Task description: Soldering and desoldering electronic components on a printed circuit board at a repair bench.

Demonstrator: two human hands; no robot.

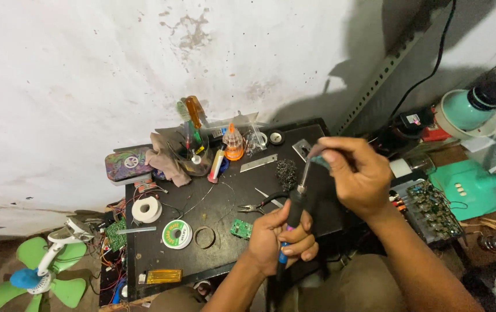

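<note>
Hands meet over the middle of a black work mat [213,266], seen from the head camera. The left hand [280,240] is closed in a full fist round the dark handle of a soldering iron [295,205] — the blue end of the handle shows below the fingers. The iron's long axis runs from about seven o'clock at the handle up to one o'clock at the tip, so the tip lies up and slightly right of the left fist. The right hand [355,170] sits exactly there, fingers pinched shut on the tip end, with a small pale teal piece between fingertips and metal; what that piece is I cannot tell. The right hand is the nearer one to the tip, the left to the handle.

At nine o'clock from the left hand lie a small green circuit board [240,227], a solder spool [177,234] and a roll of white tape [146,209]. Pliers [265,203] lie just beside the iron's shaft — at twelve o'clock on the mat stands a glass jar of screwdrivers [193,147]. A green fan [43,274] stands at eight o'clock, off the mat
</note>
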